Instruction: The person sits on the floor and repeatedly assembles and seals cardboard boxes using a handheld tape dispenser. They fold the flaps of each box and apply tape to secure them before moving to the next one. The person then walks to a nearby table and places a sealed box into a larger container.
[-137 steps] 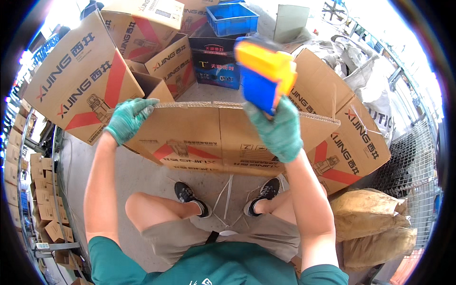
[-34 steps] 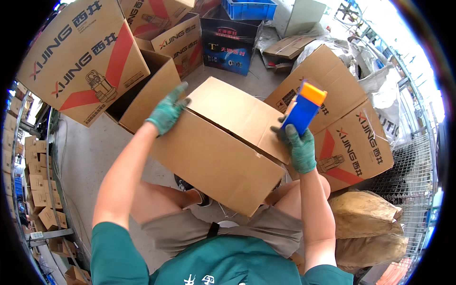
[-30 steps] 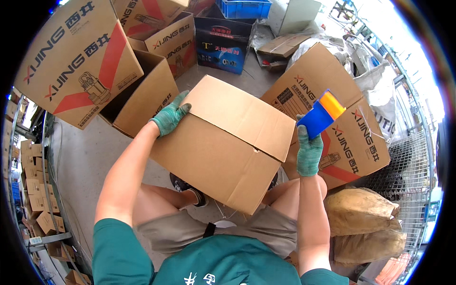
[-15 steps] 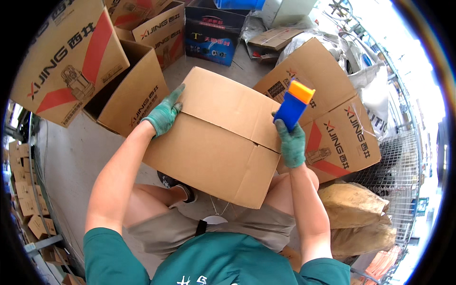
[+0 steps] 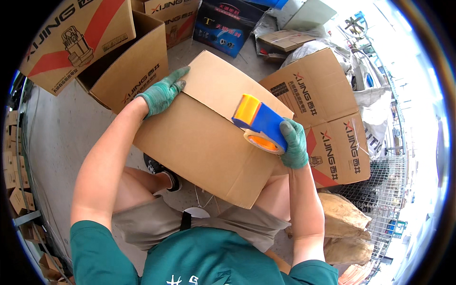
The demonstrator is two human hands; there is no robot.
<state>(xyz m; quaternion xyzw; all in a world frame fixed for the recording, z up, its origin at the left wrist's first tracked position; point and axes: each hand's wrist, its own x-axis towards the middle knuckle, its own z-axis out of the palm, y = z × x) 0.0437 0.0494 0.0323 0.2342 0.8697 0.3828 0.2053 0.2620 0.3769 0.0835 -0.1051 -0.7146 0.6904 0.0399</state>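
Okay, so from where I'm standing it's all about how the tape dispenser (image 5: 266, 118) lines up with the seam (image 5: 207, 107) on that plain brown carton (image 5: 194, 147). The carton sits right in front of the knees, turned at an angle, flaps folded down. The seam runs slantwise from upper left to lower right, and the blue body of the dispenser points almost the same way, yellow end up and to the left, tape roll (image 5: 264, 142) on the side toward the person. It's over the right-hand stretch of that seam; can't tell whether it's touching the cardboard or just above.

The right hand (image 5: 295, 142) has it, green glove wrapped round the back end, thumb on the near-top side, the other fingers mostly hidden. That's easily the nearer hand to the seam's right end. The left hand (image 5: 161, 95) is at the opposite end, fingers stretched out fairly straight, thumb a little apart, laid against the carton's left edge where the seam starts.

Printed carton (image 5: 339, 152) leaning off to the right, open carton (image 5: 135, 71) beyond the left hand, a couple of brown sacks (image 5: 344, 213) near the right forearm.
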